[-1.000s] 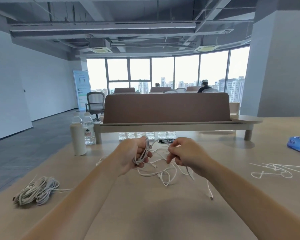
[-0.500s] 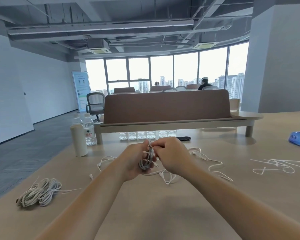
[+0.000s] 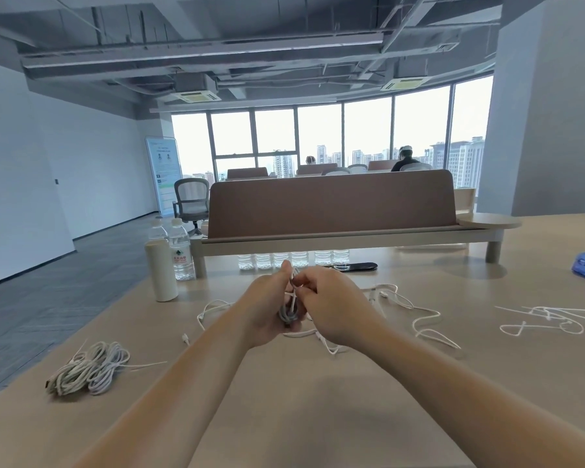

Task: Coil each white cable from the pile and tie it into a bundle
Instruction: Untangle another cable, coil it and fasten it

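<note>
You worked in bright, even daylight from the windows (image 3: pixel 318 136) ahead, which were blown out to near white. The ceiling (image 3: pixel 217 35) was dim and grey. Only a faint, soft shadow lay on the table (image 3: pixel 318 417) near you. The coiled cable (image 3: pixel 287 315) between your left hand (image 3: pixel 264 309) and right hand (image 3: pixel 335 305) sat shaded and read grey. The wide lens bowed lines near the edges, and the far background looked soft.

Bundles (image 3: pixel 88 368) left on table (image 3: pixel 318 420) (bottles (image 3: pixel 180 248) behind).
</note>
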`<act>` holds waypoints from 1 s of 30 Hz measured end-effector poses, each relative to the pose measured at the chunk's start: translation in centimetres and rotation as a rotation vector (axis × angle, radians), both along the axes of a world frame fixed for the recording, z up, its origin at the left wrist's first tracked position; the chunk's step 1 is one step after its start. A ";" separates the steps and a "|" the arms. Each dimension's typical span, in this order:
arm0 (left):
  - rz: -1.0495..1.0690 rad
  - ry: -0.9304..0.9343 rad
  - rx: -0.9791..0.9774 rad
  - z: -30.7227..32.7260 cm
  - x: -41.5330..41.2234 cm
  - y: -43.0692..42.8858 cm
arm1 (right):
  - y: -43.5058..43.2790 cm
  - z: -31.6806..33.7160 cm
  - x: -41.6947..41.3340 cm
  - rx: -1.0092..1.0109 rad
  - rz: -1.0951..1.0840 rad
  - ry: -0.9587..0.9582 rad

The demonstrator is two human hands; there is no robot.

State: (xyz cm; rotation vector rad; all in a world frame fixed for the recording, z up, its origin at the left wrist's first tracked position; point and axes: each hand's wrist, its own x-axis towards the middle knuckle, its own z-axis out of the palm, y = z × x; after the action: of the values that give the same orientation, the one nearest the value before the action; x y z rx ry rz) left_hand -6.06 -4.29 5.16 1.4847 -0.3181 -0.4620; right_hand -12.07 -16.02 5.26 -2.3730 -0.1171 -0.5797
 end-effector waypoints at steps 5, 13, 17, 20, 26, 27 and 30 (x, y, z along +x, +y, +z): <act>-0.061 -0.007 0.005 -0.1 0.2 0.0 | 0.0 -0.3 0.0 0.069 -0.023 0.000; 0.125 -0.060 0.015 0.1 0.6 0.1 | -0.6 -0.1 -0.9 0.093 0.090 0.163; 0.228 -0.012 -0.080 0.4 2.2 0.9 | -2.3 -0.4 -1.2 -0.037 0.045 0.297; 0.184 -0.007 -0.099 0.2 2.3 1.1 | -2.9 -0.3 -1.2 -0.097 0.025 0.383; 0.114 -0.059 -0.057 -0.2 1.4 0.4 | -1.7 -0.5 -0.9 -0.252 0.014 0.402; 0.104 -0.079 -0.037 -0.2 1.3 0.3 | -1.6 -0.5 -0.9 -0.266 -0.013 0.391; 0.078 -0.130 0.017 -0.2 1.3 0.5 | -1.9 -0.4 -0.5 -0.275 -0.100 0.362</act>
State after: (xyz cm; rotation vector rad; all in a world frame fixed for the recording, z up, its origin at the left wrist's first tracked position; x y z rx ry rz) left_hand -4.75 -3.76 4.99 1.5413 -0.3581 -0.3076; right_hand -12.54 -17.93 4.84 -2.7217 0.0894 -0.1787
